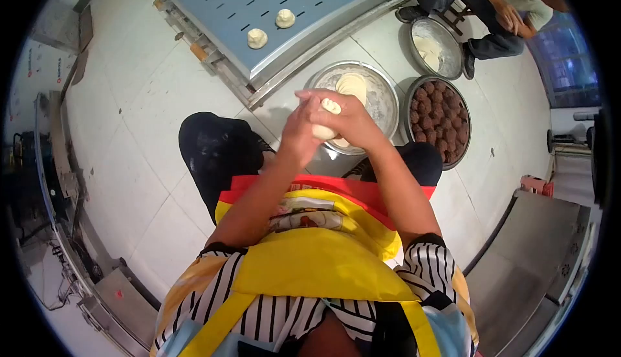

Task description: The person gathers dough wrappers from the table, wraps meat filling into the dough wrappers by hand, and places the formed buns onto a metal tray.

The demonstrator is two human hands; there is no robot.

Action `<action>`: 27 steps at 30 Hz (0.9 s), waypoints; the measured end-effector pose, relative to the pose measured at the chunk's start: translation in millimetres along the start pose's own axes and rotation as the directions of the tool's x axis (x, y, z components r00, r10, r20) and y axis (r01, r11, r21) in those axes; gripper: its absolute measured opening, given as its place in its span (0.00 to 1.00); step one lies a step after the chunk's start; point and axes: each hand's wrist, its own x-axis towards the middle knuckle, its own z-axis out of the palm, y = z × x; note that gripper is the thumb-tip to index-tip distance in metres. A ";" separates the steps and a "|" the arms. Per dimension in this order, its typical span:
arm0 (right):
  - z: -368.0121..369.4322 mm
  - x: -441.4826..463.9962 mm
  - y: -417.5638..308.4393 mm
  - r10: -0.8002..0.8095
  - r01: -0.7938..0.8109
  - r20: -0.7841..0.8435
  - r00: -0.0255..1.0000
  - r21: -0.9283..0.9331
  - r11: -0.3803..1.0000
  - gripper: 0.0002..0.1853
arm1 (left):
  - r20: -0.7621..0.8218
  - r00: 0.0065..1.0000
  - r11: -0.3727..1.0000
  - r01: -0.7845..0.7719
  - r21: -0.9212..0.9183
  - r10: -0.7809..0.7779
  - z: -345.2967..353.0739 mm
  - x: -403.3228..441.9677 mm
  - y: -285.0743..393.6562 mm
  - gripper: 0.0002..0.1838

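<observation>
Between my two hands is a pale dough bun (325, 132), its gathered top showing among the fingers. My left hand (303, 130) is wrapped round its left side. From the right, my right hand (349, 119) closes over the bun, fingers at its top. Below them a metal bowl (386, 101) dusted with flour holds a stack of flat round dough wrappers (352, 86). To its right stands a round pan (410, 124) full of dark brown filling balls (440, 114). What the buns contain is hidden.
A blue slotted steaming tray (213, 7) on a metal frame carries several shaped buns (257, 38). Beyond the filling stands another bowl (446, 66) with pale dough in it. Another person (498, 14) sits at the upper right. A metal cabinet (524, 253) is at the right.
</observation>
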 end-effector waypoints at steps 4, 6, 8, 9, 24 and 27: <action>-1.5 -1.3 -1.2 0.149 -0.159 -0.085 0.985 -0.129 0.979 0.16 | -0.025 0.999 0.999 0.045 0.010 -0.045 2.2 2.9 2.6 0.29; -0.1 3.0 18.0 -0.112 0.043 -0.145 0.983 -0.414 0.909 0.16 | -0.062 0.994 0.995 -0.096 -0.032 0.094 9.0 3.3 -5.0 0.30; -0.9 3.3 17.4 -0.022 0.004 -0.077 0.997 -0.224 0.975 0.18 | -0.086 0.975 0.977 -0.209 -0.038 0.205 12.5 0.7 -13.9 0.30; -2.4 1.9 16.2 0.019 -0.024 -0.038 0.999 -0.129 0.991 0.19 | -0.065 0.992 0.993 -0.107 -0.040 0.104 7.6 1.3 -10.3 0.29; -2.2 2.0 17.0 0.067 -0.107 -0.119 0.991 -0.370 0.923 0.18 | -0.042 0.999 1.000 -0.022 0.006 0.022 2.2 6.0 -8.0 0.27; -1.1 3.8 27.7 -0.001 -0.009 -0.082 0.997 -0.120 0.993 0.17 | -0.055 0.995 0.996 -0.089 -0.027 0.087 6.5 4.3 -15.8 0.28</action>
